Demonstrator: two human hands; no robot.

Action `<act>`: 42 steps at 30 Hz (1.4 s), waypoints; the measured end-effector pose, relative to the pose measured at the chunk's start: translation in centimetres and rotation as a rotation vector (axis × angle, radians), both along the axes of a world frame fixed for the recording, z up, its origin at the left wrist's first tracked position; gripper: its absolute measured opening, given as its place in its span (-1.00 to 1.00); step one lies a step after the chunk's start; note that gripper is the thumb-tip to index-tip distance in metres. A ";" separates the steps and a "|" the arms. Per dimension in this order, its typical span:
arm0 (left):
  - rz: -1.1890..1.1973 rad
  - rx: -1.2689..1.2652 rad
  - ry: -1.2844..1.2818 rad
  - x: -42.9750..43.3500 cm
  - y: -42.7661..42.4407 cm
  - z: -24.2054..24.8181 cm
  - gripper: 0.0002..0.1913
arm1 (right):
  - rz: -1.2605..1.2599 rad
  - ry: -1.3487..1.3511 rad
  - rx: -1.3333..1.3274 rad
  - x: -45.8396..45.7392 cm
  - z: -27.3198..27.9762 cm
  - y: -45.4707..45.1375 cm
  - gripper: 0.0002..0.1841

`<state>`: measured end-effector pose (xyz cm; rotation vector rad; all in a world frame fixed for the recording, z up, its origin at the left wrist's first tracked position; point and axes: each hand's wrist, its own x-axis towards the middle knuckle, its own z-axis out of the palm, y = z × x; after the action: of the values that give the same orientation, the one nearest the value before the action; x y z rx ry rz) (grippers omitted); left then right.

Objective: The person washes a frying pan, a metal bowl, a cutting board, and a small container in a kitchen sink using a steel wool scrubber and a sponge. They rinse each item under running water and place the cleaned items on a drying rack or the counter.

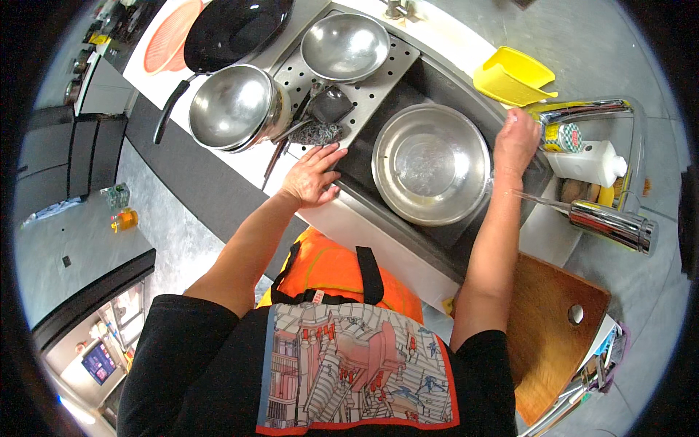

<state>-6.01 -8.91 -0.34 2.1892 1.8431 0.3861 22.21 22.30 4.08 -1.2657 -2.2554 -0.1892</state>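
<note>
My left hand (314, 177) rests flat with fingers apart on the near rim of the dark sink (357, 161), fingertips close to a steel wool scrubber (317, 134). My right hand (516, 142) is curled at the base of the chrome faucet (590, 111); whatever its fingers hold is hidden. A thin stream of water (538, 201) runs from the spray head (611, 224) and passes behind my right forearm. Inside the sink sits a wide stainless steel basin (431, 164), its bottom wet and shiny.
A perforated steel drainboard (377, 90) carries a steel bowl (345, 46) and a dark spatula (330, 105). Left of it are stacked steel bowls (232, 106) and a black wok (237, 33). A yellow holder (513, 76), white bottle (584, 164) and wooden cutting board (551, 338) line the right.
</note>
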 end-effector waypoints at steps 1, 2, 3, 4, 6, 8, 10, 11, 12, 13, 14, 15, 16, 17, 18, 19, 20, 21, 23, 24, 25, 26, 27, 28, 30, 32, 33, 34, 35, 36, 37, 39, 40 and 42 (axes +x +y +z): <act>0.000 -0.005 -0.001 -0.1 0.1 0.0 -0.73 | 0.000 -0.001 -0.005 0.0 0.3 0.3 -0.84; -0.003 -0.009 0.012 -0.2 0.2 0.0 -0.73 | -0.040 0.056 -0.030 0.0 0.6 0.6 -0.84; -0.008 -0.012 0.024 -0.2 0.3 -0.1 -0.73 | -0.083 0.112 -0.054 0.1 0.9 0.7 -0.84; -0.008 -0.015 0.017 -0.2 0.3 -0.1 -0.73 | -0.066 0.111 -0.062 0.2 1.2 0.7 -0.79; -0.008 -0.024 0.023 -0.2 0.0 -0.1 -0.73 | -0.033 0.185 0.015 -0.1 1.2 -0.1 -0.78; -0.002 -0.021 0.016 -0.3 -0.2 -0.1 -0.75 | 0.006 0.263 0.092 0.0 0.6 -0.9 -0.76; 0.003 -0.024 0.004 -0.4 -0.3 -0.1 -0.74 | -0.080 0.586 0.156 0.7 -2.6 -2.9 -0.74; 0.012 -0.029 -0.006 -0.5 -0.5 -0.2 -0.74 | -0.114 0.833 0.033 0.3 -4.8 -4.8 -0.77; 0.021 -0.034 0.000 -0.4 -0.6 -0.1 -0.75 | -0.230 0.616 -0.019 1.3 -7.6 -6.7 -0.75; -0.005 -0.033 -0.009 -0.1 0.2 0.0 -0.75 | -0.318 0.934 -0.321 2.4 -12.1 -8.4 -0.78; -0.029 -0.028 -0.014 0.2 0.9 0.0 -0.75 | -0.434 0.770 -0.565 4.1 -16.0 -10.4 -0.80; -0.022 -0.032 -0.006 0.0 0.8 -0.2 -0.76 | -0.539 0.531 -0.614 3.8 -18.0 -13.2 -0.79; 0.009 -0.012 -0.029 -0.2 0.1 -0.4 -0.76 | -0.504 0.378 -0.507 3.7 -18.2 -14.8 -0.66; 0.033 -0.021 -0.022 -0.6 -0.3 -0.5 -0.76 | -0.481 0.376 -0.522 3.2 -18.6 -14.8 -0.66; 0.054 -0.037 -0.016 -0.7 -0.9 -0.1 -0.76 | -0.676 0.308 -0.546 3.0 -18.3 -14.9 -0.55; 0.051 -0.045 -0.018 -0.6 -0.8 0.1 -0.75 | -0.892 0.234 -0.550 3.8 -18.4 -14.6 -0.44; 0.055 -0.032 -0.016 -0.7 -1.0 0.1 -0.75 | -0.952 0.236 -0.603 4.6 -19.4 -13.7 -0.29; 0.024 -0.020 -0.033 -0.3 -0.2 0.2 -0.75 | -0.984 0.236 -0.581 7.6 -21.5 -12.5 -0.29; -0.067 0.006 -0.069 0.4 2.1 -0.3 -0.75 | -0.953 0.732 -1.012 14.0 -24.6 -11.0 -0.39; -0.043 -0.012 -0.063 0.0 1.4 -0.9 -0.74 | -0.906 0.332 -1.018 12.5 -23.4 -11.0 -0.45; 0.000 -0.023 -0.045 -0.5 0.2 -0.9 -0.74 | -0.861 0.319 -1.041 9.5 -21.0 -11.0 -0.45; 0.051 -0.036 -0.028 -1.1 -1.2 -0.6 -0.74 | -0.815 0.397 -1.208 5.7 -17.3 -11.4 -0.44; 0.040 -0.034 -0.035 -0.8 -1.0 -0.4 -0.74 | -0.828 0.497 -1.341 5.4 -14.7 -11.9 -0.43; 0.032 -0.028 -0.041 -0.7 -0.8 -0.3 -0.74 | -0.837 0.501 -1.332 6.2 -14.9 -12.2 -0.43; 0.008 -0.039 -0.032 -0.4 0.0 0.0 -0.74 | -0.674 0.863 -1.762 7.7 -14.9 -12.9 -0.58; 0.015 -0.026 -0.028 -0.6 -0.4 -0.4 -0.74 | -0.647 0.965 -1.748 5.9 -12.4 -13.7 -0.66; 0.013 -0.011 -0.029 -0.5 -0.4 -0.4 -0.74 | -0.676 1.033 -1.734 5.9 -12.0 -14.1 -0.67; 0.003 -0.009 -0.027 -0.6 -0.3 -0.3 -0.75 | -0.680 1.039 -1.730 6.2 -11.5 -14.4 -0.67; -0.002 -0.008 -0.026 -0.5 -0.2 -0.3 -0.75 | -0.722 1.046 -1.673 6.7 -10.8 -14.8 -0.68; 0.006 0.004 -0.025 -0.4 -0.2 -0.3 -0.75 | -0.761 1.050 -1.617 7.1 -10.2 -15.2 -0.70; 0.015 0.016 -0.024 -0.3 -0.2 -0.3 -0.75 | -0.761 1.051 -1.617 7.6 -10.0 -15.8 -0.70; 0.016 0.024 -0.028 -0.4 -0.2 -0.5 -0.76 | -0.752 1.028 -1.513 8.7 -9.2 -17.2 -0.70; 0.018 0.032 -0.034 -0.4 -0.3 -0.5 -0.76 | -0.748 1.049 -1.505 9.1 -8.9 -17.7 -0.68; 0.019 0.038 -0.030 -0.4 -0.4 -0.6 -0.76 | -0.709 1.052 -1.485 8.8 -8.1 -18.7 -0.67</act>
<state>-6.42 -9.29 -0.89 2.1791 1.8573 0.4586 31.05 3.62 -4.02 -1.9950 -0.6975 1.7155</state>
